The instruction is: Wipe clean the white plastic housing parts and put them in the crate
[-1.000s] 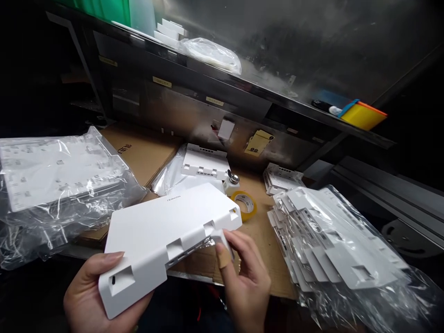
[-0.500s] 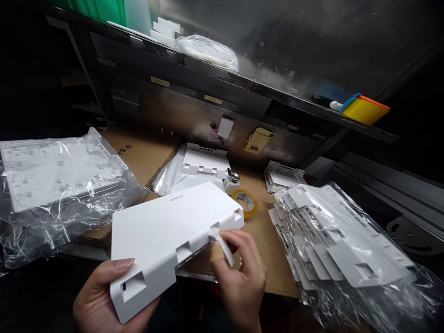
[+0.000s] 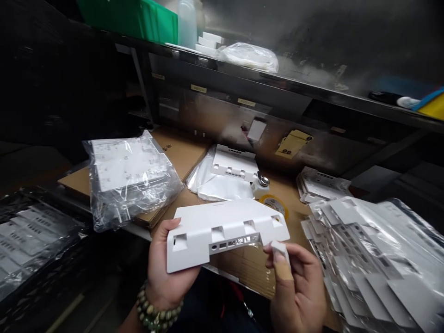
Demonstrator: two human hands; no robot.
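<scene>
A white plastic router housing (image 3: 222, 215) is held at its left end by my left hand (image 3: 160, 274), thumb on top and fingers underneath. Its edge with square notches and a row of port cutouts faces me. Between the thumb and fingers of my right hand (image 3: 299, 284) is pinched a small folded white cloth (image 3: 280, 252), close to the housing's lower right corner. Whether the cloth touches the housing I cannot tell. The right thumb has a tan wrap (image 3: 283, 270). Behind the housing lies a roll of yellow tape (image 3: 285, 208), partly hidden.
Bagged white panels (image 3: 128, 162) lie on flattened cardboard (image 3: 189, 150) at left. Stacked housings (image 3: 378, 263) in plastic crowd the right side. Another housing (image 3: 236, 162) and a metal-capped white bottle (image 3: 261, 185) stand at the back. A dark crate (image 3: 79, 259) sits lower left; a shelf (image 3: 294, 85) runs above.
The housing has tipped so its port side shows, and the view has swung left. My right hand with the cloth has moved from the notched edge to below the right corner.
</scene>
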